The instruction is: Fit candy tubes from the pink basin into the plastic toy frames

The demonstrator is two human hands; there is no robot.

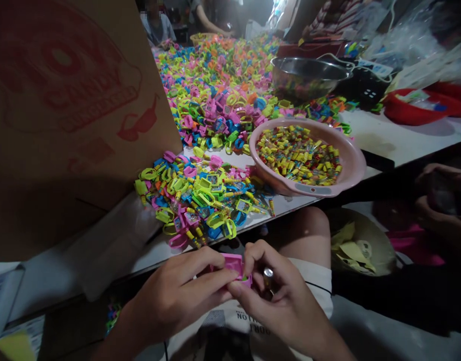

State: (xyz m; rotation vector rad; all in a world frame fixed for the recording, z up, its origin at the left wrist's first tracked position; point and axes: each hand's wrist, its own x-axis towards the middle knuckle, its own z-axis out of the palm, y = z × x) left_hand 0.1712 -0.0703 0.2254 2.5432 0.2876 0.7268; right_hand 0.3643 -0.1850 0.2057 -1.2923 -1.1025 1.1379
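Below the table edge, my left hand (pixel 179 296) and my right hand (pixel 279 296) meet on a small pink plastic toy watch (pixel 234 264), pinched between the fingers of both. In my right hand I also see a small silvery tube (pixel 268 277) tucked between the fingers. On the table just above lies a pile of bright toy watches (pixel 194 198) in pink, green, blue and yellow. To its right stands a pink bowl (pixel 350 163) filled with small yellow candy tubes (pixel 300 155).
A big cardboard box (pixel 64 110) stands at the left. Further back a wide heap of coloured watches (pixel 218 80) covers the table, with a steel bowl (pixel 305 72) and red tray (pixel 407 113). Another person's hands (pixel 441 200) are at the right; more people sit at the far end.
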